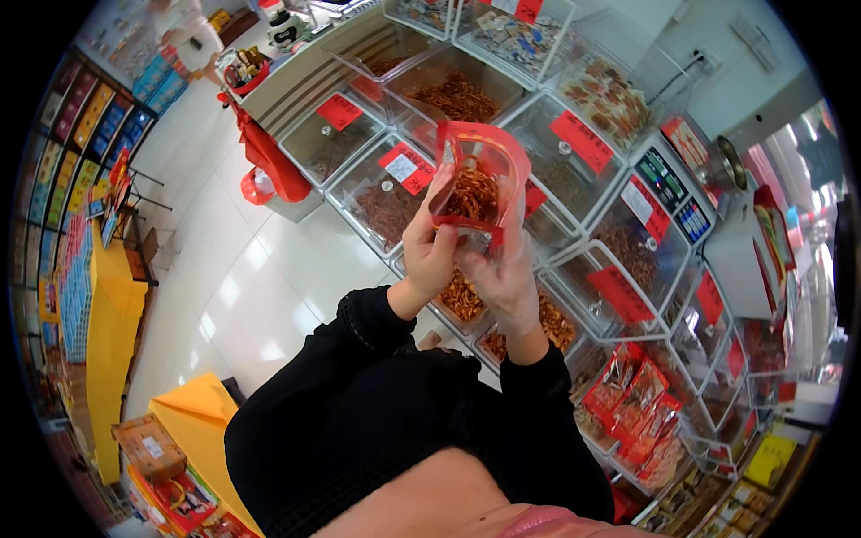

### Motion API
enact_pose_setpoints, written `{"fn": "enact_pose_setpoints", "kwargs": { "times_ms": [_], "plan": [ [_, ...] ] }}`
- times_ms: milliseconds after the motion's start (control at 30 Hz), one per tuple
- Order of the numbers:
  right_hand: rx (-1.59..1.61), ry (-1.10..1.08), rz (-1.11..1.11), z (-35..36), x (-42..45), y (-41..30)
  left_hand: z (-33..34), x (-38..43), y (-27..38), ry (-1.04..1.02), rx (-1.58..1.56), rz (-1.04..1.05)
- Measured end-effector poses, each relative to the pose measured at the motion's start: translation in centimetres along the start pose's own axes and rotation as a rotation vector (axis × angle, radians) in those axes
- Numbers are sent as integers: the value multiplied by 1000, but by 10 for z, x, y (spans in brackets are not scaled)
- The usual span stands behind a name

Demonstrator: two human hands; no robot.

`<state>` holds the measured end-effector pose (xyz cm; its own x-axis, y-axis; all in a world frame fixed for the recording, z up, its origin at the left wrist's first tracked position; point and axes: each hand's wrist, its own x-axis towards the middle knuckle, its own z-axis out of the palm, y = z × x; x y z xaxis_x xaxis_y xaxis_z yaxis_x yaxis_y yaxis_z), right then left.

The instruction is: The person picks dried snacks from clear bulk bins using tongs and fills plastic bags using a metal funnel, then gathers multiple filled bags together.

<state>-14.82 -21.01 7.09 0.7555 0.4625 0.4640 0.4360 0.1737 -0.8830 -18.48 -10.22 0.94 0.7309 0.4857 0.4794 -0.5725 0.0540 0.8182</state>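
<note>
A red plastic pouch with a clear window point(514, 158) is held up in front of me, with reddish-brown dried shreds point(473, 195) showing inside it. My left hand point(434, 249) grips the pouch's left side and lower edge. On the pouch's right side is my right hand point(504, 276), which seems to wear a thin clear glove; its fingers are partly hidden behind the pouch. Beyond the pouch, an uncovered clear bin point(457, 97) holds similar shreds. Below my hands, bins hold orange-brown pieces point(461, 296).
Lidded clear bins point(390, 202) with red labels surround my hands. A digital scale point(672, 191) stands to the right, beside a metal bowl point(730, 165). Red packets point(632, 397) lie at the lower right. A red bag point(266, 158) hangs at the display's left edge. A person stands at the upper left.
</note>
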Motion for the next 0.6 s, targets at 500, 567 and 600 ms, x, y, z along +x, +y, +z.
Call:
{"fn": "enact_pose_setpoints", "kwargs": {
  "times_ms": [500,567,600],
  "plan": [
    [545,93,248,124,-105,-15,-185,-46,94,-646,-287,-217],
    [593,156,169,148,-120,-25,-199,-62,115,-745,-332,-343],
    [597,183,186,157,-131,-24,-202,-71,122,-752,-313,-268]
  ]
}}
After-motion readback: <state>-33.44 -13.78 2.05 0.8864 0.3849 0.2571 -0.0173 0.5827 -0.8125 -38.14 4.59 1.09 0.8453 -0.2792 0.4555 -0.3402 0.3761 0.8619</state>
